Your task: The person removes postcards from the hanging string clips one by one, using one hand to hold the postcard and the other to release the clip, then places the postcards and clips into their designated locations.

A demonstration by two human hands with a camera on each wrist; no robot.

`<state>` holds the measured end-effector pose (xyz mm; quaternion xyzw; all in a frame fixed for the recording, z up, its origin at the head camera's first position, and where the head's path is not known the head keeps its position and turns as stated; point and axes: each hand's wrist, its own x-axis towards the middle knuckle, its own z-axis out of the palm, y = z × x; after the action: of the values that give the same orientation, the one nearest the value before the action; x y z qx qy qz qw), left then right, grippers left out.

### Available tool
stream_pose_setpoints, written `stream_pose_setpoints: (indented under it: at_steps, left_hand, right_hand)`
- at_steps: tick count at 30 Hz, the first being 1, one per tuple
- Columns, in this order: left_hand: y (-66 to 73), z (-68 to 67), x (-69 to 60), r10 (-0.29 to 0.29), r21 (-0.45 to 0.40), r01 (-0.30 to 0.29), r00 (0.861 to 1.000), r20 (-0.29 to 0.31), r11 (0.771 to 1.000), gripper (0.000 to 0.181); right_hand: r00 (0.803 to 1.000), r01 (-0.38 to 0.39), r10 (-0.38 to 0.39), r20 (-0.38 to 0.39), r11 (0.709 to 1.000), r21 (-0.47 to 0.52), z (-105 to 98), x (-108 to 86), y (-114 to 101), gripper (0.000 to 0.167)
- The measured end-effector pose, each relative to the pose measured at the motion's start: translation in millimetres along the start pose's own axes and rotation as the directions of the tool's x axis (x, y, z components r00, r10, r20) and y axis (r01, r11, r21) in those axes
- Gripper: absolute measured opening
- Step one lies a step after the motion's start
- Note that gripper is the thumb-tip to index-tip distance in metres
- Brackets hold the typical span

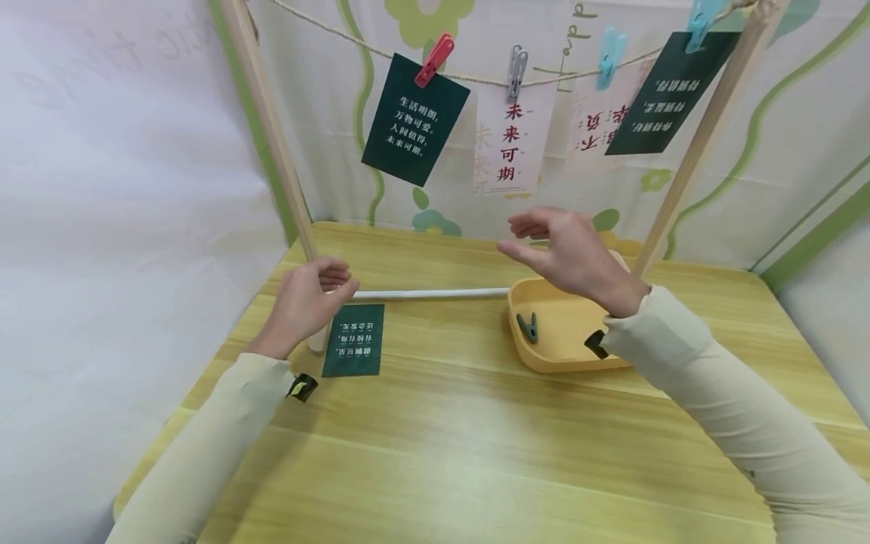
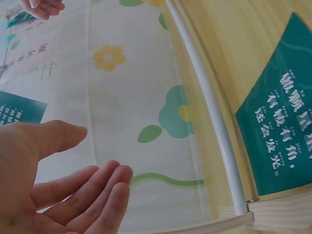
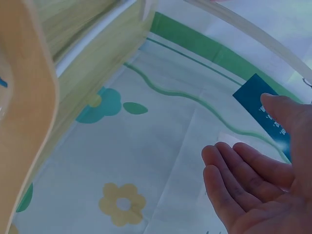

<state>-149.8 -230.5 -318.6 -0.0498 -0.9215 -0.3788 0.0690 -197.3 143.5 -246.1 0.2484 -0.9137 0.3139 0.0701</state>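
Observation:
My left hand (image 1: 306, 302) hovers by the left wooden post, its fingers loosely bent and holding nothing. Just right of it a dark green card (image 1: 353, 340) with white writing lies on the table. Above the yellow tray (image 1: 533, 359) my right hand (image 1: 567, 245) is raised, thumb apart from the fingers, with nothing between them. Inside that tray sits a dark green clothespin (image 1: 527, 328). From a twine (image 1: 469, 78) hang a green card (image 1: 414, 125) under a red clothespin (image 1: 435, 60), a white card (image 1: 513, 140) under a grey clothespin (image 1: 516, 72), and another green card (image 1: 673, 94) under a light blue clothespin (image 1: 702, 23).
A pinkish card (image 1: 594, 125) hangs from another blue clothespin (image 1: 612, 57). Wooden posts (image 1: 272, 128) stand left and right, joined near the table by a white rod (image 1: 435, 293). Behind them is a flower-patterned curtain (image 1: 326, 151).

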Motion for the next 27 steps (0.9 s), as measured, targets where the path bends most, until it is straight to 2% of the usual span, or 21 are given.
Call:
stream_pose_setpoints:
  at_steps: [11, 15, 20, 27]
  left_hand:
    - [16.2, -2.4, 19.0, 0.003, -0.071, -0.006, 0.999, -0.043, 0.997, 0.040]
    - [22.9, -2.3, 27.2, 0.016, -0.123, -0.030, 0.993, -0.113, 0.992, 0.040]
    - [32.3, -4.7, 36.9, 0.029, -0.171, -0.066, 0.977, -0.214, 0.983, 0.037]
    - [42.8, -8.4, 48.2, 0.022, -0.210, -0.081, 0.963, -0.269, 0.974, 0.040]
  right_hand:
    - [0.985, 0.088, -0.080, -0.150, 0.995, 0.044, -4, 18.6, -17, 0.044]
    - [0.978, 0.102, -0.089, -0.189, 0.993, 0.062, -4, 23.1, -24, 0.044]
    - [0.969, 0.127, -0.110, -0.222, 0.990, 0.068, -4, 30.2, -32, 0.045]
    - [0.962, 0.136, -0.113, -0.249, 0.988, 0.075, -8, 37.7, -40, 0.045]
